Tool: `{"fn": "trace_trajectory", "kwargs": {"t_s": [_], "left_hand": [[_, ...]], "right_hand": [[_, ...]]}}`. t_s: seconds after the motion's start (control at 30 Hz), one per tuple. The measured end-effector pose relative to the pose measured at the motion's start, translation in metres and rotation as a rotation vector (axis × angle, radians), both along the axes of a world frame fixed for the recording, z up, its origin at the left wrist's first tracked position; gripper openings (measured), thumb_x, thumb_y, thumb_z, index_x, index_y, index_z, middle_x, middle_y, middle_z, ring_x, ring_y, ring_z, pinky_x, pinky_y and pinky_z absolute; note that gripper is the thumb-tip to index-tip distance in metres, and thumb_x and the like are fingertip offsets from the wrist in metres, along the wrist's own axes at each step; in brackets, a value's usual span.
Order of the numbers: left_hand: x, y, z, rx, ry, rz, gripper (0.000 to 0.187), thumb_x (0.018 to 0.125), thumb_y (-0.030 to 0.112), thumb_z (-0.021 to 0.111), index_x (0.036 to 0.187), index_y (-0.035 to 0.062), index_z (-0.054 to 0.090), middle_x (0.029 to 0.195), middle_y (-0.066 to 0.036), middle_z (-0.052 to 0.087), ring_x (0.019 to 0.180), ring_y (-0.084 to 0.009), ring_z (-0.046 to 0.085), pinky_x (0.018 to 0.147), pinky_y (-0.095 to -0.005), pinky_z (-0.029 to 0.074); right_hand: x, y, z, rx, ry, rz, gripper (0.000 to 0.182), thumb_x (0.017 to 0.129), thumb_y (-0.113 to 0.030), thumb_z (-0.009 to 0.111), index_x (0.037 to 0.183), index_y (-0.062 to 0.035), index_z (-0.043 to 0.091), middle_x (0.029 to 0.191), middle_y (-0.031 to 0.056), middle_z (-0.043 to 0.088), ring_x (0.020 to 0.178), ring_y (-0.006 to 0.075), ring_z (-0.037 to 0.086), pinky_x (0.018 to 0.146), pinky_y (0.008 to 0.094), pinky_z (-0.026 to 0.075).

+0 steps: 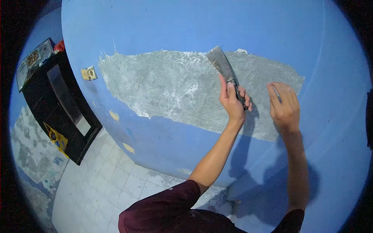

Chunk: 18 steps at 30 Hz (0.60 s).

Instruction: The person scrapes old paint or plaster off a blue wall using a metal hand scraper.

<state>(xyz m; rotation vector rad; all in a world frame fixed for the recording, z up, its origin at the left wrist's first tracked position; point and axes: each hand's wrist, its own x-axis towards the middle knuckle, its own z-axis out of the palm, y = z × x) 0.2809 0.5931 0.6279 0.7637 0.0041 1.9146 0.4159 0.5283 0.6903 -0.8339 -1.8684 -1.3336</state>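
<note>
My left hand is wrapped round the dark handle of a scraper. Its broad, stained metal blade points up and to the left, overlapping the upper edge of a rough grey bare patch on the blue wall. To the right, my right hand is raised in front of the patch's right end, fingers bent and thumb drawn in to a pinch. What sits between those fingertips, if anything, I cannot make out. Along the patch, the border of the blue paint is ragged.
A wall socket sits left of the patch. Further left stands a black cabinet with a yellow bag hanging on it. White floor tiles lie below. Small chipped spots mark the lower blue paint.
</note>
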Motion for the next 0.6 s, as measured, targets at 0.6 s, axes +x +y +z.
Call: {"fn": "trace_trajectory", "kwargs": {"t_s": [0.6], "left_hand": [[-0.150,-0.047,0.001,-0.257,0.457,-0.030,0.057,0.102,0.012,0.041,0.157,0.0076,0.024,0.071,-0.009,0.058,0.042,-0.0117,0.048,0.032,-0.0255,0.036]], "right_hand": [[-0.140,0.074,-0.012,-0.126,0.044,0.293,0.035,0.080,-0.007,0.062,0.113,0.0026,0.064,0.118,0.0124,0.062,0.115,0.0255,0.059,0.101,0.0374,0.048]]}}
